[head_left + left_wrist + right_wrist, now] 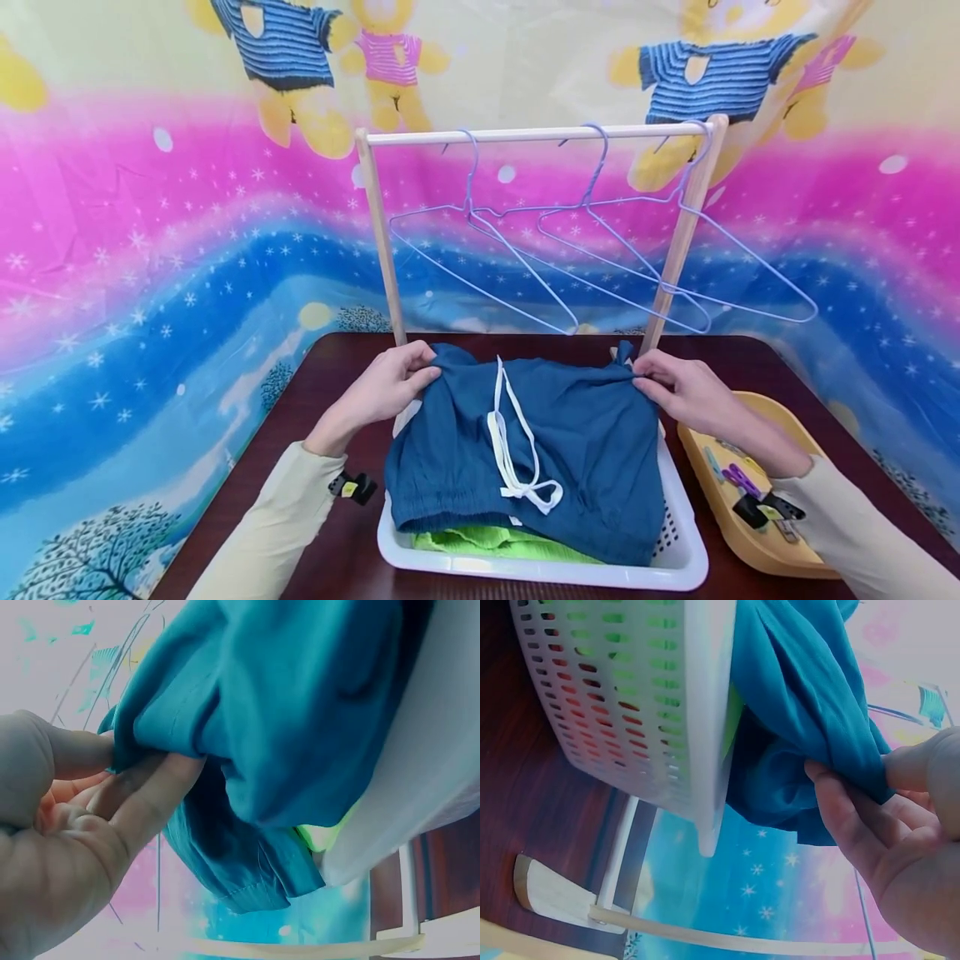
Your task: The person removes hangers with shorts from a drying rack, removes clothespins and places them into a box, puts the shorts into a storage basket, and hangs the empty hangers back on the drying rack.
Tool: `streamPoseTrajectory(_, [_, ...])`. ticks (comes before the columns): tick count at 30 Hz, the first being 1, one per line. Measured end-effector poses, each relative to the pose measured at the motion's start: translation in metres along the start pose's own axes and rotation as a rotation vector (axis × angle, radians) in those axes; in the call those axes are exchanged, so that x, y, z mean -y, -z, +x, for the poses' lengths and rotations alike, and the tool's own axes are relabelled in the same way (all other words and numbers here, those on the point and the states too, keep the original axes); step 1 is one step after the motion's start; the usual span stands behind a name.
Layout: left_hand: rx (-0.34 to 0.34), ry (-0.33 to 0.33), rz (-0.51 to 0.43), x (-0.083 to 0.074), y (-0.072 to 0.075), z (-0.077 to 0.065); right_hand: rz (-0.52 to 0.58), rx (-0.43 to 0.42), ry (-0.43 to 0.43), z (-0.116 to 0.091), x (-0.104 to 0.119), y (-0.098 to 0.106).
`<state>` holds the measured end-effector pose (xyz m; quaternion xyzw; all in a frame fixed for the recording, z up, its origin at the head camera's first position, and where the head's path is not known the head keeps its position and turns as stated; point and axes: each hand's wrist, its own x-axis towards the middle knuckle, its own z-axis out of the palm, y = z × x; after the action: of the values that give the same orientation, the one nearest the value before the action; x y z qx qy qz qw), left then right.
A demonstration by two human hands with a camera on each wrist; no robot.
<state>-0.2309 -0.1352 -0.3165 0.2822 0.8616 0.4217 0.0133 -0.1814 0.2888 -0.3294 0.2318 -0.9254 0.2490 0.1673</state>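
Dark blue shorts (pixel 592 450) with a gathered elastic edge and a white drawstring (pixel 504 458) lie spread over a white basket (pixel 686 546). At the far left corner, my left hand (pixel 386 383) pinches the cloth between thumb and fingers. My right hand (pixel 678 387) pinches the far right corner the same way. Both wrist views show the blue cloth (pixel 277 712) folded between thumb and fingertips, with the right hand (pixel 900 817) close beside the basket's rim. Bright green cloth (pixel 495 542) shows under the shorts' near edge.
Behind the basket stands a wooden rack (pixel 540 135) with three purple wire hangers (pixel 468 208) on its bar. To the right, a tan tray (pixel 705 467) holds several small clips (pixel 738 479), partly covered by the right forearm. A patterned cloth backdrop surrounds the dark table (pixel 330 375).
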Motion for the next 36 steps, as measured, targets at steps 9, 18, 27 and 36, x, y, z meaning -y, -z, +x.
streamPoseTrajectory(9, [0.062, -0.072, -0.014, -0.005, -0.007, 0.0, 0.063, 0.007, 0.031, 0.0, 0.007, 0.001])
streamPoseTrajectory(18, [0.191, -0.219, -0.017, -0.012, -0.008, -0.001, 0.069, 0.057, 0.045, 0.0, 0.021, 0.005])
streamPoseTrajectory(27, [0.304, -0.289, -0.145, -0.024, -0.012, -0.007, 0.112, 0.038, 0.178, -0.004, 0.033, 0.007])
streamPoseTrajectory(36, [0.324, -0.364, -0.18, -0.041, -0.01, -0.011, 0.153, -0.004, 0.292, -0.009, 0.05, 0.015])
